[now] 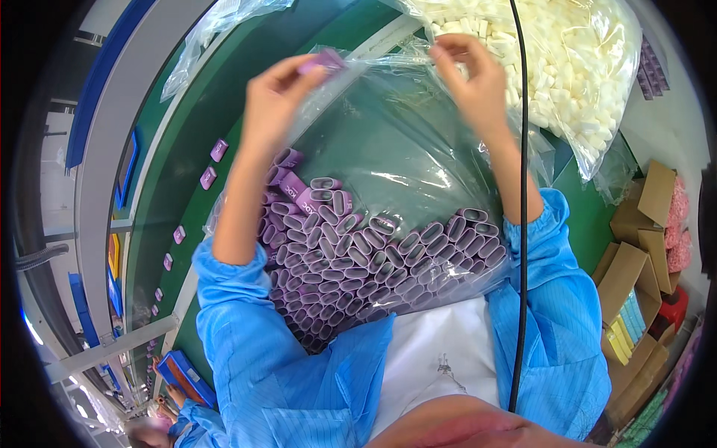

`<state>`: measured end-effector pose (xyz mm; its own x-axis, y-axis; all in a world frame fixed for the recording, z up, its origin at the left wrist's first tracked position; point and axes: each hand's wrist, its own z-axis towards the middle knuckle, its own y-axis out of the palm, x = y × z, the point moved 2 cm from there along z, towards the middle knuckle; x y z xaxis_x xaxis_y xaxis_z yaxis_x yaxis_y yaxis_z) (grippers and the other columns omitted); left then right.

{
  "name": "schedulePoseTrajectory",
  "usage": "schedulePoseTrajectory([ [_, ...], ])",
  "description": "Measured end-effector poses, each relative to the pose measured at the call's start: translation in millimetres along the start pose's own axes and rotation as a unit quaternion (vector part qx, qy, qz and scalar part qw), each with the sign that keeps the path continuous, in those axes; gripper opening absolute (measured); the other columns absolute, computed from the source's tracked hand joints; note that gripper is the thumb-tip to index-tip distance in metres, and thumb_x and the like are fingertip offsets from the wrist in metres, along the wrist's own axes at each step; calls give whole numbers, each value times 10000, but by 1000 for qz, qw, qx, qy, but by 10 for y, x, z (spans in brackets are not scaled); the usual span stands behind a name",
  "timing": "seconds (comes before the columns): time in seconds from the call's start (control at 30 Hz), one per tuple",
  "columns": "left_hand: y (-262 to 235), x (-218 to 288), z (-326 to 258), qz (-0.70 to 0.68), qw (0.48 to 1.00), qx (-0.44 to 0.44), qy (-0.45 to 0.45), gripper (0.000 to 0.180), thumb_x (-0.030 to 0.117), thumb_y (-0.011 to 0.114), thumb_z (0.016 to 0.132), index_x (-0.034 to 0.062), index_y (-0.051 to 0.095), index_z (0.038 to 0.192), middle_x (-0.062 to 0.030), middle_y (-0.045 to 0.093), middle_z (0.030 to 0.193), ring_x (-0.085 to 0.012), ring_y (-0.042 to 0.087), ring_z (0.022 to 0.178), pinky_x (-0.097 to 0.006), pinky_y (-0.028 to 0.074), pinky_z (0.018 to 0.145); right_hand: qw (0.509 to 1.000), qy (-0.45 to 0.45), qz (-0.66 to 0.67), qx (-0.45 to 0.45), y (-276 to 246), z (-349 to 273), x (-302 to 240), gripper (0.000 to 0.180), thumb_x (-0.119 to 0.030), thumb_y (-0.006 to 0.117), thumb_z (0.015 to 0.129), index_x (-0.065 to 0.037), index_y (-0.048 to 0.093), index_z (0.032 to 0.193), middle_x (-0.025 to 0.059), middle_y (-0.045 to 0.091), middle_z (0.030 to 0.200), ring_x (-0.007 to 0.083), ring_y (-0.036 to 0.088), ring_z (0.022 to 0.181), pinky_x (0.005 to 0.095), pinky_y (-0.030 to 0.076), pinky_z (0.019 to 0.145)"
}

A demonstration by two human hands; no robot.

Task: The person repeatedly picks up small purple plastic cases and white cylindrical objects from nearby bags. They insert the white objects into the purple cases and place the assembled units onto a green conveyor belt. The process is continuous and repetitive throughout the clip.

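Note:
My left hand (pixel 275 97) is raised at the upper left, its fingers pinching a small purple casing (pixel 323 63) that is slightly blurred. At the top, beside a clear bag of white foam-like pieces (pixel 575 67), my right hand (pixel 478 88) has thumb and forefinger nearly together; whatever lies between the tips is too small to make out. Between my forearms spreads a clear plastic bag (pixel 418 149). Many hollow oval purple casings (pixel 351 246) are packed in it, most with open ends facing up, a few lying on their sides.
A green conveyor belt (pixel 196 205) curves along the left with several spaced purple casings (pixel 208 178). A black cable (pixel 523 224) hangs in front of my right arm. Open cardboard boxes (pixel 624 299) stand at the right. Another person's sleeve (pixel 200 424) shows at lower left.

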<state>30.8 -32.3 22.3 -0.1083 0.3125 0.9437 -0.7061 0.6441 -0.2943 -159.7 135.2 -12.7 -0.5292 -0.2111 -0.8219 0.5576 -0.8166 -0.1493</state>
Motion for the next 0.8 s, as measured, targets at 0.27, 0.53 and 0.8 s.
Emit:
schedulePoseTrajectory([
  [0.27,-1623,-1083,205,232,921,-26,-311,532,240,723,792,9,520,1226,-81,597,873,-132,531,791,-247,420,700,882,47,-448,-136,-411,344,730,180,-78,665,746,-36,685,919,199,655,887,352,626,860,413,495,770],
  [0.53,-264,146,-525,401,864,-264,153,459,285,768,702,82,635,1091,-102,546,1133,-293,459,1114,-406,392,935,844,-26,-495,-205,-398,482,993,145,-10,606,739,10,670,868,194,626,943,353,605,884,401,478,789],
  [0.8,64,132,-881,428,805,-391,128,408,361,763,689,3,674,865,-92,542,991,-247,476,919,-367,439,811,885,-60,-403,-225,-343,406,940,105,-112,617,742,-30,648,799,168,650,808,333,637,771,420,500,671],
])
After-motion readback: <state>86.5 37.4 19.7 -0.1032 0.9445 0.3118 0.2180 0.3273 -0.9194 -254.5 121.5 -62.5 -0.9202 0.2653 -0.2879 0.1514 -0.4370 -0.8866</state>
